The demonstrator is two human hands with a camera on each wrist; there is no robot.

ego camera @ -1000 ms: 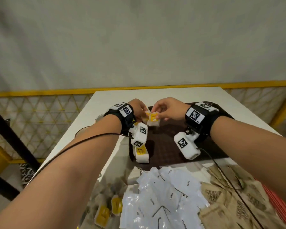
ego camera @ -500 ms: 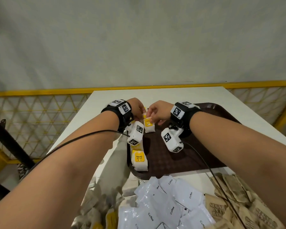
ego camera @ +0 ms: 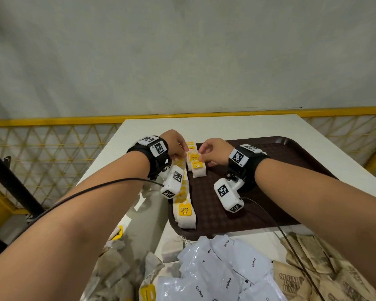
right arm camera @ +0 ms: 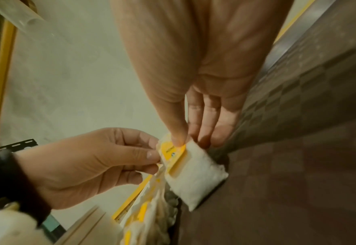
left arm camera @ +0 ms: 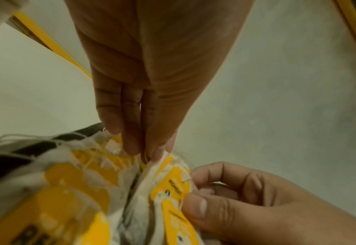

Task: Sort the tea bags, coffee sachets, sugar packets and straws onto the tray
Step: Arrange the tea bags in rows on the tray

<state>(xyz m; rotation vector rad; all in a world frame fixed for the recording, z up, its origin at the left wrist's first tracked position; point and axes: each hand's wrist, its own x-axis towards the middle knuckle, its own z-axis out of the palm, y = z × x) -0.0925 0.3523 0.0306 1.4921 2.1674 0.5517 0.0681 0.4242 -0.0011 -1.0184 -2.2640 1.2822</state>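
Observation:
A dark brown tray (ego camera: 269,192) lies on the white table (ego camera: 204,127). A row of white tea bags with yellow tags (ego camera: 183,213) runs along the tray's left edge. At the far end of that row both hands meet on a small stack of tea bags (ego camera: 197,168). My left hand (ego camera: 186,152) pinches the stack's far left edge between thumb and fingertips (left arm camera: 149,154). My right hand (ego camera: 201,156) pinches the top tea bag (right arm camera: 193,174) at its yellow tag, thumb (right arm camera: 178,137) on top. That bag rests on the tray floor.
Near me lie heaps of white coffee sachets (ego camera: 221,268), brown sugar packets (ego camera: 313,268) and loose tea bags (ego camera: 117,266). The table's left edge runs close beside the tray. A yellow mesh railing (ego camera: 41,153) stands beyond it.
Both hands have come down and a little left with the tea bag, from above the tray to its floor beside the row. The view has tilted.

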